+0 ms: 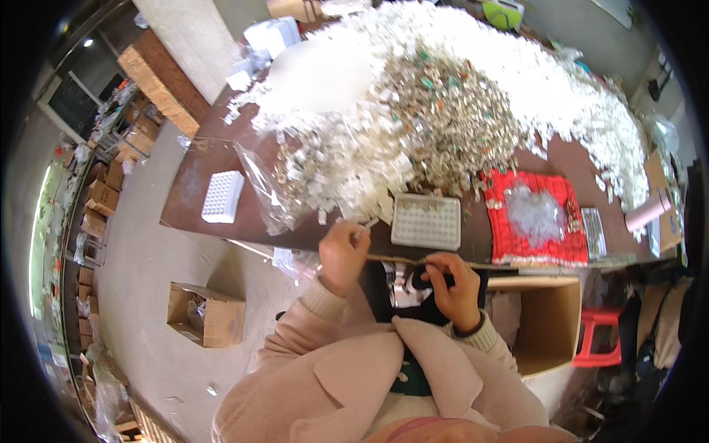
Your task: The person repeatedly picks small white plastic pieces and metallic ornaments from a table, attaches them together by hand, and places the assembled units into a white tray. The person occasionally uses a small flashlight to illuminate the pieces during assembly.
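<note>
My left hand is at the table's front edge, its thumb and fingers pinched on a small white piece. Just to its right lies a white tray with rows of small cells. My right hand hovers in front of the table edge, below the tray's right corner. Its thumb and index finger are pressed together, and anything between them is too small to make out. Beyond my left hand spreads a heap of small whitish plastic pieces. Behind the tray is a heap of small metallic parts, with green and orange bits among them.
A white grid rack stands at the table's left. On the right lie a red cloth bearing clear plastic bits and a pink bottle. Cardboard boxes and a red stool are below. A white heap covers the far side.
</note>
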`<action>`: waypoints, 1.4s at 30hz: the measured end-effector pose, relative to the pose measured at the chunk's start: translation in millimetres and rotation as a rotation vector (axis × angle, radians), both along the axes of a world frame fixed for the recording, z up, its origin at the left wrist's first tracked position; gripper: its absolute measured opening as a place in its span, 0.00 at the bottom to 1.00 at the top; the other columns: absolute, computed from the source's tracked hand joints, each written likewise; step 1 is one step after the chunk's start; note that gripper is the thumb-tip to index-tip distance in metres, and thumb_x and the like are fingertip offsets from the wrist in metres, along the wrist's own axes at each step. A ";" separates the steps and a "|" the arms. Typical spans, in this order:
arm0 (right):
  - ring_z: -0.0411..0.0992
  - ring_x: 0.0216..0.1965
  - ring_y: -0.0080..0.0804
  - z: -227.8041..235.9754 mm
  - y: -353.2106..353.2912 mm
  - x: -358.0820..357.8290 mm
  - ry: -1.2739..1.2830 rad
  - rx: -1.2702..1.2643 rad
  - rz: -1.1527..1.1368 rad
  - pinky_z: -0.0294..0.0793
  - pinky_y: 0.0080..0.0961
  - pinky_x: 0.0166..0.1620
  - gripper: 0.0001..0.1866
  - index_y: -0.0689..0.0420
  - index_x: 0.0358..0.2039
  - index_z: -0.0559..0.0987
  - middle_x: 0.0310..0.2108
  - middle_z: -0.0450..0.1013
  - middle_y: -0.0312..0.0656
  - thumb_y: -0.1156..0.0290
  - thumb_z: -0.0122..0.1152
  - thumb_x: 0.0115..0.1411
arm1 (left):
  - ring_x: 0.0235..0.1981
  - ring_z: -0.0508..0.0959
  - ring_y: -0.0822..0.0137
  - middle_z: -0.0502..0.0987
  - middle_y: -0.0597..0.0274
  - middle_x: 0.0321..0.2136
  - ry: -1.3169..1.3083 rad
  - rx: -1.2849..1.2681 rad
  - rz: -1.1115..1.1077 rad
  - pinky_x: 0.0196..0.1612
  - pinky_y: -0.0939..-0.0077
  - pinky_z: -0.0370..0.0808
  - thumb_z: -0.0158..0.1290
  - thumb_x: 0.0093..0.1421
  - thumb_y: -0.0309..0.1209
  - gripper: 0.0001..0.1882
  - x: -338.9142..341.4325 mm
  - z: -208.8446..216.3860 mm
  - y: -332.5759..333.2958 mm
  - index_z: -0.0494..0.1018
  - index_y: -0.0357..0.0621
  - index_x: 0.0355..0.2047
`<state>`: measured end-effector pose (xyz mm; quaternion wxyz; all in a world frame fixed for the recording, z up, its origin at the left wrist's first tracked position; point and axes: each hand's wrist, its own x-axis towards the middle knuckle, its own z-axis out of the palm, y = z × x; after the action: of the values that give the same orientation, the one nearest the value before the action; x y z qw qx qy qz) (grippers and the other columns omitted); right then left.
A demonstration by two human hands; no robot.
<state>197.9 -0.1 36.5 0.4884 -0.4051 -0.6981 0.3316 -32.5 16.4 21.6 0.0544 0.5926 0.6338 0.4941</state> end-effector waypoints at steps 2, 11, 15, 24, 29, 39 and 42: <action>0.78 0.30 0.28 -0.6 -1.7 -2.4 0.050 -0.060 -0.006 0.76 0.22 0.35 0.11 0.62 0.42 0.78 0.33 0.79 0.44 0.80 0.64 0.59 | 0.21 0.73 0.76 0.77 0.65 0.21 -0.378 -0.134 -0.082 0.26 0.78 0.73 0.63 0.56 0.22 0.06 6.2 6.2 -7.9 0.77 0.37 0.32; 0.77 0.31 0.19 6.5 0.1 -1.4 0.241 -0.267 0.054 0.76 0.17 0.35 0.10 0.64 0.43 0.78 0.31 0.79 0.40 0.80 0.64 0.60 | 0.35 0.78 0.77 0.80 0.63 0.36 -0.943 -0.355 -0.672 0.38 0.84 0.75 0.58 0.61 0.17 0.14 55.2 15.4 -45.0 0.77 0.35 0.48; 0.78 0.29 0.34 17.0 33.3 11.0 -0.082 -0.026 -0.090 0.76 0.26 0.32 0.07 0.62 0.38 0.80 0.32 0.78 0.47 0.81 0.63 0.59 | 0.34 0.78 0.74 0.81 0.59 0.37 -1.153 -0.464 -0.610 0.37 0.81 0.76 0.56 0.64 0.21 0.12 48.8 5.5 -39.9 0.77 0.35 0.49; 0.76 0.30 0.35 6.0 140.2 7.1 -0.324 0.005 -0.048 0.75 0.26 0.34 0.14 0.59 0.42 0.81 0.31 0.76 0.45 0.79 0.67 0.54 | 0.33 0.79 0.71 0.81 0.55 0.39 -1.266 -0.490 -0.584 0.36 0.79 0.77 0.56 0.65 0.23 0.14 32.2 1.2 -25.7 0.74 0.34 0.51; 0.77 0.32 0.25 9.4 150.1 7.8 -0.136 -0.125 -0.044 0.74 0.20 0.35 0.09 0.60 0.40 0.82 0.33 0.79 0.40 0.78 0.66 0.58 | 0.33 0.79 0.71 0.81 0.55 0.39 -1.279 -0.448 -0.590 0.36 0.78 0.77 0.57 0.64 0.22 0.14 23.5 1.1 -19.3 0.74 0.33 0.50; 0.78 0.44 0.26 39.3 152.7 31.6 0.349 -0.175 0.008 0.74 0.21 0.49 0.08 0.62 0.47 0.76 0.41 0.79 0.40 0.75 0.56 0.69 | 0.34 0.79 0.69 0.81 0.53 0.38 -1.340 -0.403 -0.591 0.36 0.78 0.77 0.57 0.64 0.22 0.11 33.7 8.4 2.1 0.73 0.34 0.45; 0.77 0.44 0.26 31.4 154.0 35.3 0.355 -0.202 -0.034 0.73 0.21 0.51 0.07 0.62 0.46 0.75 0.42 0.79 0.41 0.77 0.54 0.69 | 0.34 0.79 0.69 0.81 0.53 0.38 -1.326 -0.416 -0.589 0.36 0.77 0.77 0.57 0.64 0.22 0.10 37.0 9.8 3.5 0.73 0.34 0.45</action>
<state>233.2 153.9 67.9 0.5662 -0.3988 -0.5575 0.4577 4.5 19.9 31.4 0.6650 0.2934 0.3638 0.5825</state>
